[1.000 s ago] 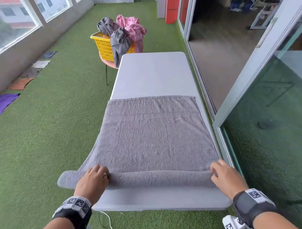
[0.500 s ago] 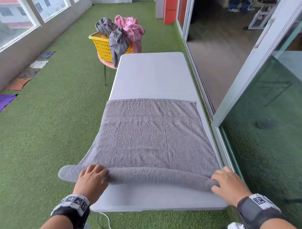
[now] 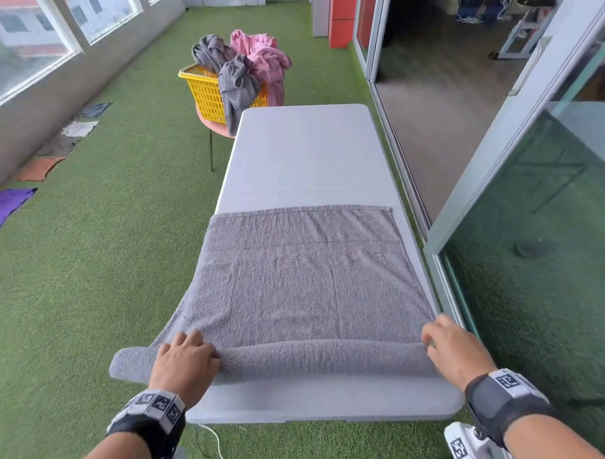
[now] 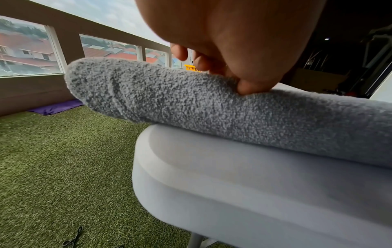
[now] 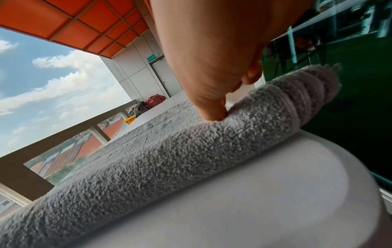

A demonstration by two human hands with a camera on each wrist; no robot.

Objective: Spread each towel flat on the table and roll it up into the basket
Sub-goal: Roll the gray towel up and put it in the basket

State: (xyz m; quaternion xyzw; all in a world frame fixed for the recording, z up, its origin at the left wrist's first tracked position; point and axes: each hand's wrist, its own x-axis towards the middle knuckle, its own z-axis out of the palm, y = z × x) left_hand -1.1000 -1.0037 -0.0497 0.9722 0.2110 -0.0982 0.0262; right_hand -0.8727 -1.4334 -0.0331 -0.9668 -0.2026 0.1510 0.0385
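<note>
A grey towel (image 3: 302, 281) lies flat across the near half of the white table (image 3: 307, 154), with its near end wound into a roll (image 3: 324, 362). The roll's left end overhangs the table's left edge. My left hand (image 3: 187, 355) grips the roll near that end, fingers curled over the top and thumb pressed into the near side (image 4: 244, 89). My right hand (image 3: 451, 348) grips the roll's right end (image 5: 286, 104) the same way. The yellow basket (image 3: 204, 92) stands beyond the table's far left corner.
The basket holds grey and pink cloths (image 3: 262, 59) and sits on a pink stool (image 3: 212, 125). A glass sliding door (image 3: 534, 237) runs close along the table's right side. Loose cloths (image 3: 7, 202) lie on the green turf by the left wall. Scissors (image 4: 74, 238) lie below the table.
Both hands have turned the roll a little farther up the table. The roll is thicker and the flat part of the towel shorter.
</note>
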